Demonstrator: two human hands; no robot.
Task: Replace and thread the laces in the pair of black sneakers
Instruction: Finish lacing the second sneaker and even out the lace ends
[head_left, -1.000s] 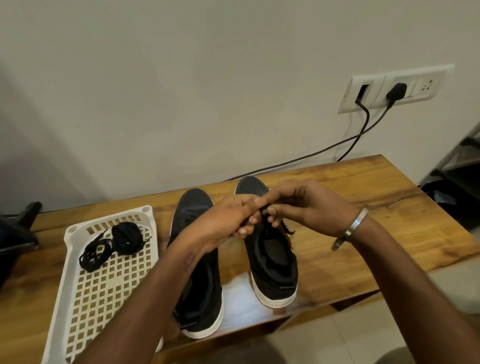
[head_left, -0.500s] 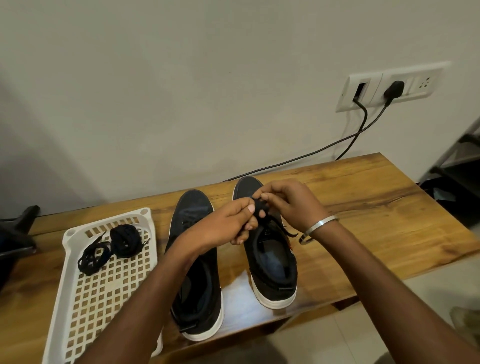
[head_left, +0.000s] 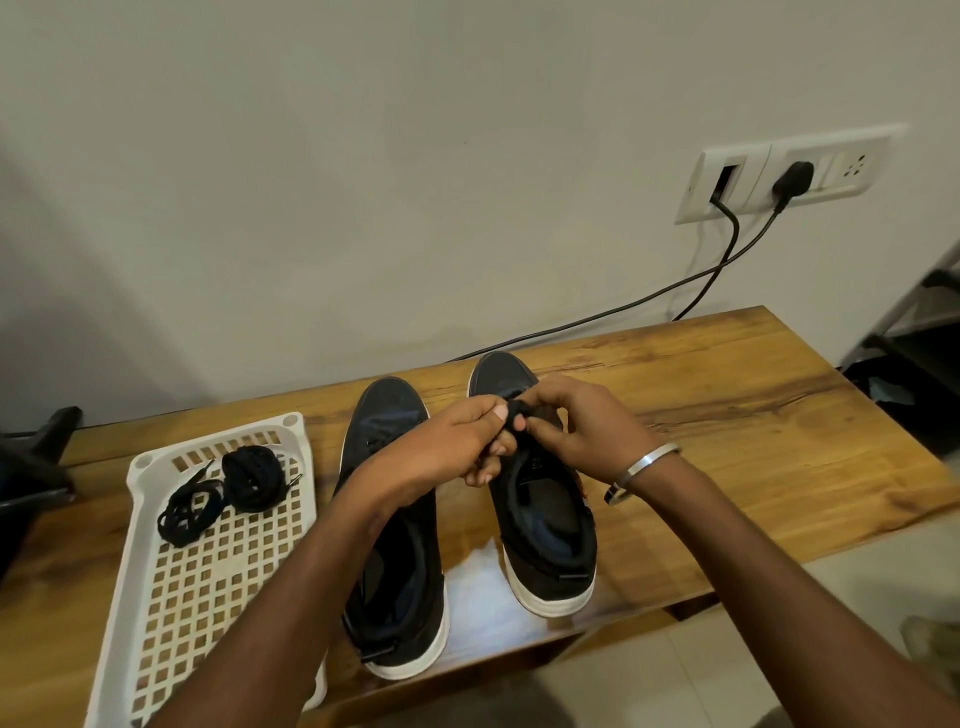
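Hands, two, bare, raised together over the throat of the right-side sneaker (head_left: 540, 499).
Left hand (head_left: 457, 447): fingers curled, thumb and forefinger pinching a small bunch of black lace (head_left: 515, 413).
Right hand (head_left: 576, 426): fingers curled, pinching the same bunch from the other side, fingertips meeting those of the left; metal bangle (head_left: 641, 470) at the wrist.
Right-side sneaker: black upper, white sole, on the wooden bench (head_left: 753, 415), toe toward the wall, heel near the front edge. How far its lace is threaded I cannot tell; the hands cover the eyelets.
Left-side sneaker (head_left: 395, 525): same make, just beside the first and parallel, partly crossed by the left forearm.
Tray (head_left: 156, 613): white plastic, lattice floor, at the left end of the bench, its near end overhanging the front edge.
Spare laces, black, two lots in the far end of the tray: one tight coil (head_left: 253, 478), one loose tangle (head_left: 189, 512) touching it.
Wall socket plate (head_left: 789, 171): white, above the bench at right, with two black cables (head_left: 727, 260) hanging from it and running behind the bench.
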